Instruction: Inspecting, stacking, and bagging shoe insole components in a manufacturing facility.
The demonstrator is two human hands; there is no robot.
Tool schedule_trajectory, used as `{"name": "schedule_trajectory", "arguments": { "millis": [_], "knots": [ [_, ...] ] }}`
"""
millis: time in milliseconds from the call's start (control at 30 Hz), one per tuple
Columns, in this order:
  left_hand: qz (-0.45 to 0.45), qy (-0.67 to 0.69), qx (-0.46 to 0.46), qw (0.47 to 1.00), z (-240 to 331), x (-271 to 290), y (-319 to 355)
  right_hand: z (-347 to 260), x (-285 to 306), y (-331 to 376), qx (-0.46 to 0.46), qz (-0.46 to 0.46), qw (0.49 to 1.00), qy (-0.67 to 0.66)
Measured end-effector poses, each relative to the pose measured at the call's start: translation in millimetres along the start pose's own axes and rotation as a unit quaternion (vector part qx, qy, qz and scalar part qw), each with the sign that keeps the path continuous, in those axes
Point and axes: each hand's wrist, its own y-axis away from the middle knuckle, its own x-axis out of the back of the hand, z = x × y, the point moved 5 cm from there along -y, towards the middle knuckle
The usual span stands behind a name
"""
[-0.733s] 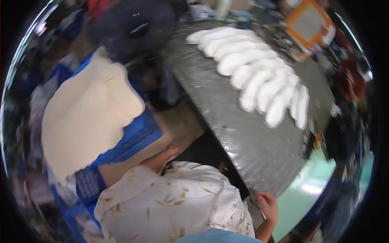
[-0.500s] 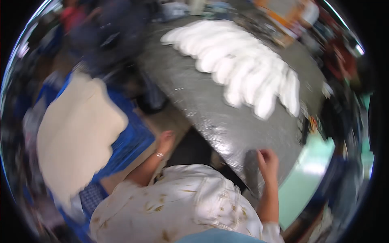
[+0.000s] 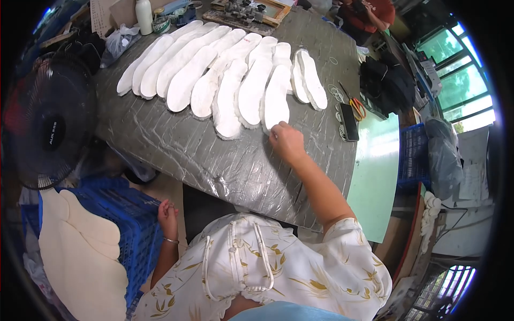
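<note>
Several white shoe insoles (image 3: 235, 75) lie overlapping in a fanned row on a table wrapped in wrinkled grey plastic (image 3: 176, 144). My right hand (image 3: 285, 140) reaches over the table and its fingertips touch the near end of one insole (image 3: 276, 101) in the row. My left hand (image 3: 167, 213) hangs low on my left, fingers curled, resting against the edge of a blue plastic crate (image 3: 126, 224). A stack of cream insole-shaped sheets (image 3: 80, 257) lies on that crate.
A black fan (image 3: 51, 131) stands at the left. A white bottle (image 3: 143, 16) and a wooden tray of small parts (image 3: 249, 10) sit at the table's far edge. Scissors with orange handles (image 3: 356, 107), a dark flat device (image 3: 349, 122), black bags (image 3: 388, 85) at right.
The view has swung from my left side back over the table. My right hand went from the table's near edge forward onto the row of insoles.
</note>
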Motion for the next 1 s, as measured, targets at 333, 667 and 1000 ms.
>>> {"name": "schedule_trajectory", "arguments": {
  "millis": [333, 667, 1000],
  "knots": [
    [-0.015, -0.006, -0.151, 0.988, 64, -19, 17, 32, 107, -61, -0.040, 0.198, 0.978, -0.042],
    [-0.042, -0.071, -0.253, 0.964, 102, -44, 37, 28, 128, -10, 0.089, 0.158, 0.982, -0.049],
    [-0.247, -0.203, -0.599, 0.735, 275, -264, 105, 33, 76, 1, 0.023, 0.102, 0.992, -0.074]
  ]
}}
